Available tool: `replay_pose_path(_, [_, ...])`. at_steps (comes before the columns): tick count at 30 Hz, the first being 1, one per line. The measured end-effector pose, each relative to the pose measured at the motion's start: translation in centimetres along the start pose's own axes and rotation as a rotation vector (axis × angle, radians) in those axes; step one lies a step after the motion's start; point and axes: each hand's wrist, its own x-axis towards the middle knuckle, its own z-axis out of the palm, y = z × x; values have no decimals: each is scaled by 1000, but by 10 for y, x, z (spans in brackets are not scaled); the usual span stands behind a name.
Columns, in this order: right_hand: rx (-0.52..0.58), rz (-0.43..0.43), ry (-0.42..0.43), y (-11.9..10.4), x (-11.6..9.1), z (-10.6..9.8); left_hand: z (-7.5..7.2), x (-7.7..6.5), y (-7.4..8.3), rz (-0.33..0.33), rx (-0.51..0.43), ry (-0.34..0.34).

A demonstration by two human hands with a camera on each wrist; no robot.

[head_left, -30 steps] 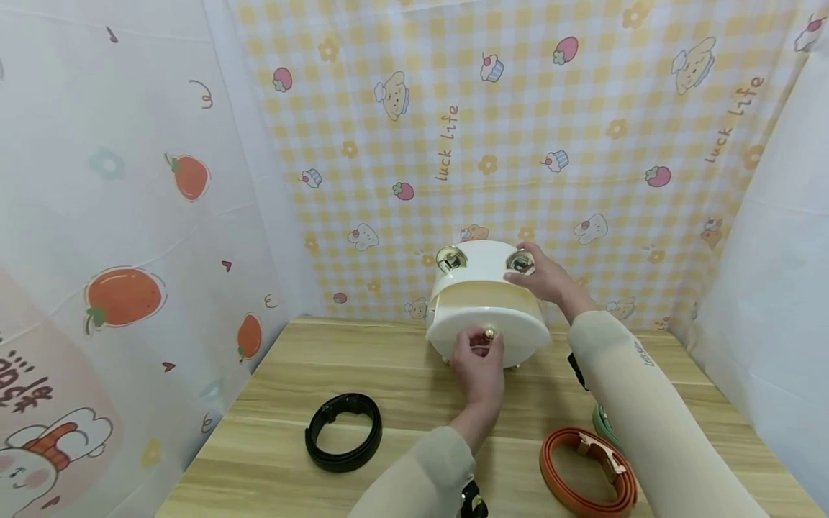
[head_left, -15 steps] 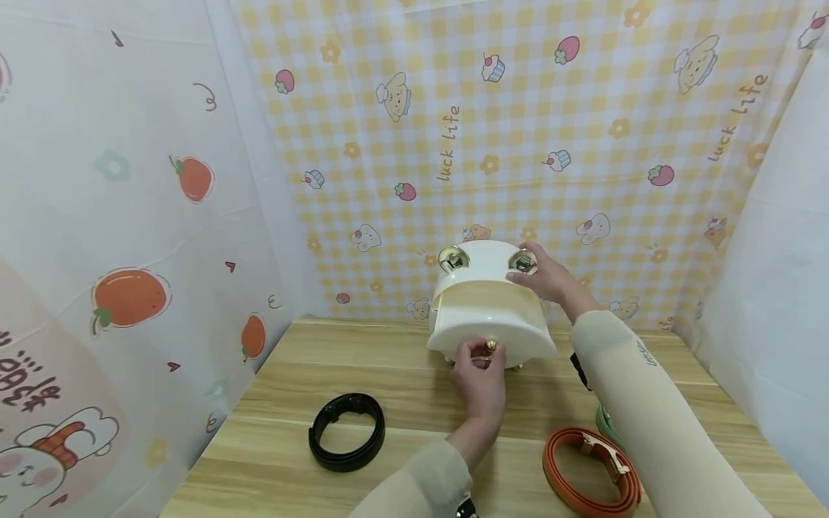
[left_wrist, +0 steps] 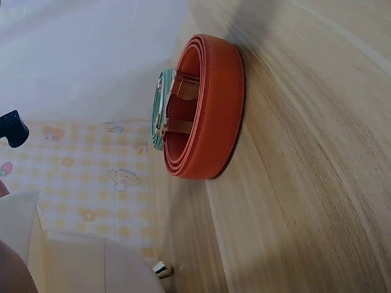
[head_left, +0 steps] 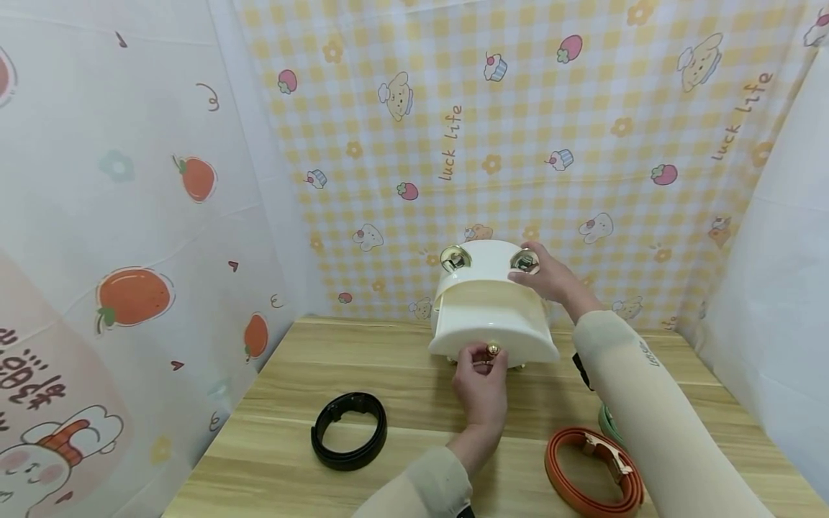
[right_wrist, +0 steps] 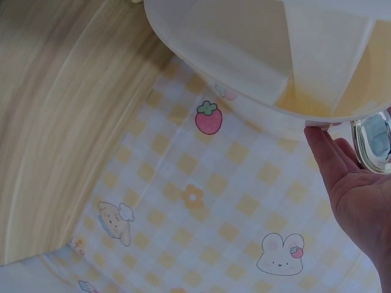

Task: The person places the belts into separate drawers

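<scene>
A white drawer box (head_left: 495, 260) with two round gold eye-like fittings on top stands at the back of the table. Its drawer (head_left: 453, 339) is partly pulled out, showing a cream inside. My left hand (head_left: 482, 392) pinches the gold knob (head_left: 494, 350) on the drawer front. My right hand (head_left: 550, 279) holds the box's upper right corner around the right gold fitting (head_left: 524, 261), thumb on the front edge. In the right wrist view, that hand's fingertips (right_wrist: 314, 129) touch the white rim, and a divider (right_wrist: 327, 55) shows inside.
A coiled black belt (head_left: 350, 460) lies left on the wooden table (head_left: 278, 446). To the right lie a coiled orange belt (left_wrist: 223, 113) and, partly behind the right sleeve, a green belt (left_wrist: 164, 110). A checked cloth (head_left: 363, 187) hangs behind the box.
My left hand has moved slightly down and toward me with the knob, drawing the drawer farther out. My right hand keeps its hold on the box. The head view has shifted slightly.
</scene>
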Motion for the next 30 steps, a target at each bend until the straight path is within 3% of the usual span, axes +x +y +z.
replay_pose_path(13, [-2, -3, -6, 0, -1, -1, -11, 0, 2, 13, -21, -18])
replay_pose_path(20, [-9, -7, 5, 2, -1, -2, -19, 2, 11, 0, -8, -75])
replay_pose_path(30, [-3, -6, -2, 0, -1, -1, -39, 8, 20, 39, -5, -162])
